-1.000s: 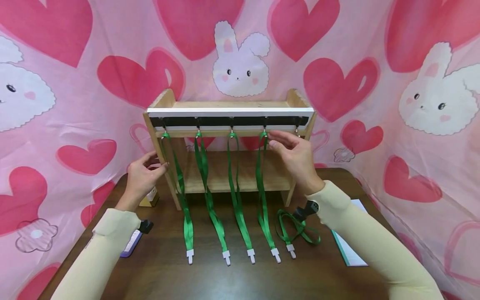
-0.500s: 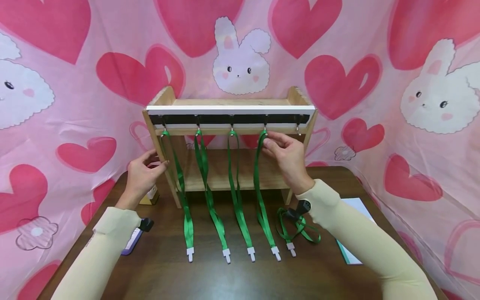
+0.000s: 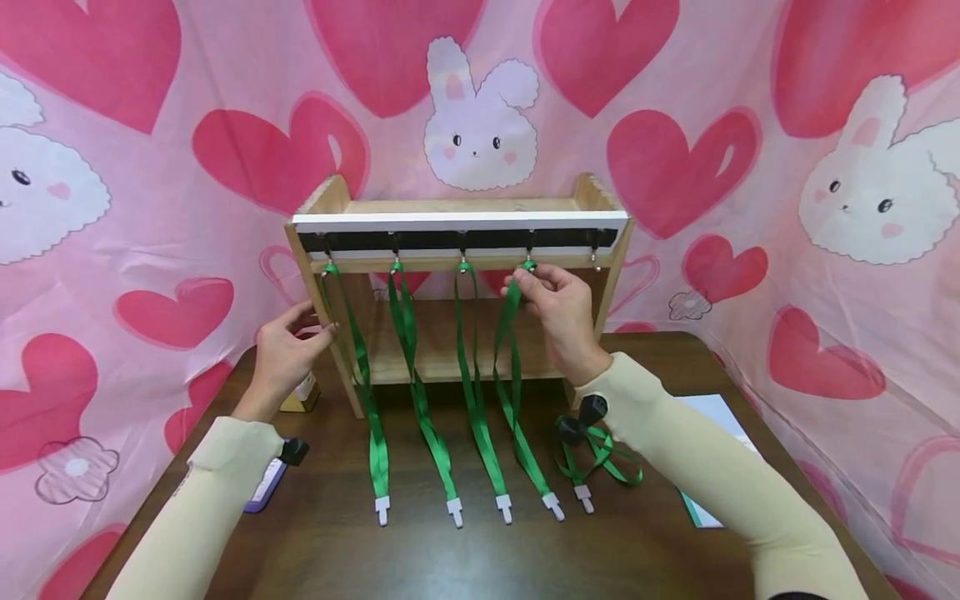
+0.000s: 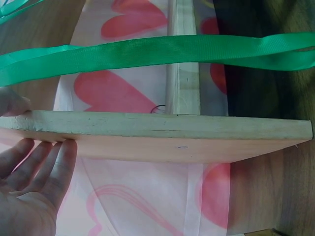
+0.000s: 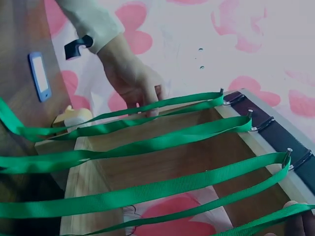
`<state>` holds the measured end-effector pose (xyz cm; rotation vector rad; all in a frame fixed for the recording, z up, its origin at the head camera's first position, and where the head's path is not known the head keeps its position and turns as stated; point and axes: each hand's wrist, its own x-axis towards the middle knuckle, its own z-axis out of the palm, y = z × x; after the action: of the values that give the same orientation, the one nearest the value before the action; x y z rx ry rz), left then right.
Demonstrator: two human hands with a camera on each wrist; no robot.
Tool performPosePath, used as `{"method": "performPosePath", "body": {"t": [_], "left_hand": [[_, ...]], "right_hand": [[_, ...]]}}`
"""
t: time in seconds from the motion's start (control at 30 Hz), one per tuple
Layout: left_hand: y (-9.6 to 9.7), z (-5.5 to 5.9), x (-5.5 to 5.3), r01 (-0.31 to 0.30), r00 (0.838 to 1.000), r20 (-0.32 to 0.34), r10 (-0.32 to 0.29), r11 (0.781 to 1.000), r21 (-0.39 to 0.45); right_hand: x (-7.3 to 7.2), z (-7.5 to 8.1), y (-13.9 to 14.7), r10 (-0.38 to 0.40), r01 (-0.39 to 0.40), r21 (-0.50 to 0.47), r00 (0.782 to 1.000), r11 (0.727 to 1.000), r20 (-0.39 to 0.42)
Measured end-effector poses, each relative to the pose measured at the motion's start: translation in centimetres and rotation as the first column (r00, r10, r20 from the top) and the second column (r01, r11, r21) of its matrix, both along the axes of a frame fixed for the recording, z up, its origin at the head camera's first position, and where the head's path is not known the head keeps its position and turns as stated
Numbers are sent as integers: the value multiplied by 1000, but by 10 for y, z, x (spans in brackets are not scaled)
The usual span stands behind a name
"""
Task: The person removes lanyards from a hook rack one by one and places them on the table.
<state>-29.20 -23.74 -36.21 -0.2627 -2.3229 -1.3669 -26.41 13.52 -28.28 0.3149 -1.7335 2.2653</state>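
A small wooden shelf [image 3: 465, 208] stands on the table, with a row of hooks along its front rail. Several green lanyards hang from these hooks, their white clips lying on the table. My right hand [image 3: 564, 310] pinches the rightmost hanging lanyard [image 3: 534, 472] just below its hook, drawing the strap to the left. At the shelf's left side, my left hand [image 3: 287, 346] holds the side panel [image 4: 172, 128], thumb on one face and fingers on the other. The hook at the far right [image 3: 596, 260] carries no lanyard. Another green lanyard [image 3: 583, 496] lies looped on the table.
A booklet with a teal edge [image 3: 720, 425] lies on the right of the table, partly under my right forearm. Beside my left wrist is a blue-purple rimmed card [image 3: 262, 489]. A small yellow box [image 3: 300, 400] stands behind the left hand. Pink printed cloth surrounds the table.
My right hand has moved left and taken hold of the rightmost hanging lanyard, shifting its upper strap leftward. The left hand stays on the shelf's side panel.
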Motion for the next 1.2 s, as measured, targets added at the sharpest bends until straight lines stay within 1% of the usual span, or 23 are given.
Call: {"method": "performPosePath", "body": {"t": [0.17, 0.27, 0.4, 0.53, 0.7, 1.0, 1.2], "left_hand": [[1, 0, 0, -1, 1000, -9, 2, 1000, 6], [2, 1, -1, 2, 1000, -9, -2, 1000, 8], [2, 2, -1, 5, 1000, -6, -5, 1000, 7], [2, 3, 0, -3, 1000, -10, 3, 1000, 6], [2, 2, 2, 8, 1000, -4, -8, 1000, 8], [1, 0, 5, -8, 1000, -13, 8, 1000, -10], [4, 3, 4, -19, 1000, 2, 19, 1000, 9]], "right_hand": [[-5, 0, -3, -28, 29, -36, 999, 999, 31], [-5, 1, -1, -26, 29, -61, 998, 998, 49], [-4, 1, 2, -7, 11, -87, 999, 996, 51], [-3, 2, 6, 5, -1, -81, 999, 997, 39], [1, 2, 9, 10, -7, -82, 999, 997, 37], [7, -1, 11, 6, -5, -32, 1000, 999, 18], [9, -1, 14, 20, -20, -3, 1000, 1000, -16]]}}
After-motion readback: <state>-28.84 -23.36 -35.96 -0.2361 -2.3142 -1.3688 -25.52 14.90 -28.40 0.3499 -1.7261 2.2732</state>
